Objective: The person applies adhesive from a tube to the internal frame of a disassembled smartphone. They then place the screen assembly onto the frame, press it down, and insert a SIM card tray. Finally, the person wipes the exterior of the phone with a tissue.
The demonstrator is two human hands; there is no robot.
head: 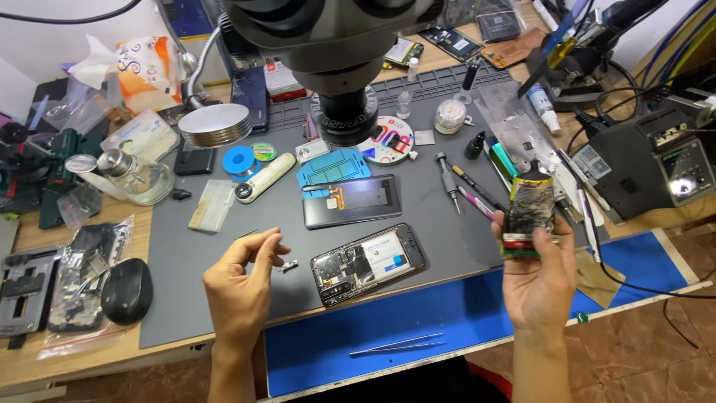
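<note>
Fingertips of the left hand (240,287) pinch shut on something too small to identify. At its three o'clock, nearer this hand, lies the opened phone (368,264), long axis toward two o'clock, circuitry bare. Right hand (538,280) wraps a crumpled glue tube (529,215), held upright.

Wooden workbench (89,224) under grey mat (186,283), tiled floor (641,351).

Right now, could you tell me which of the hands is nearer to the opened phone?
Left. The left hand sits just left of the phone; the right hand holds a tube farther off.
</note>
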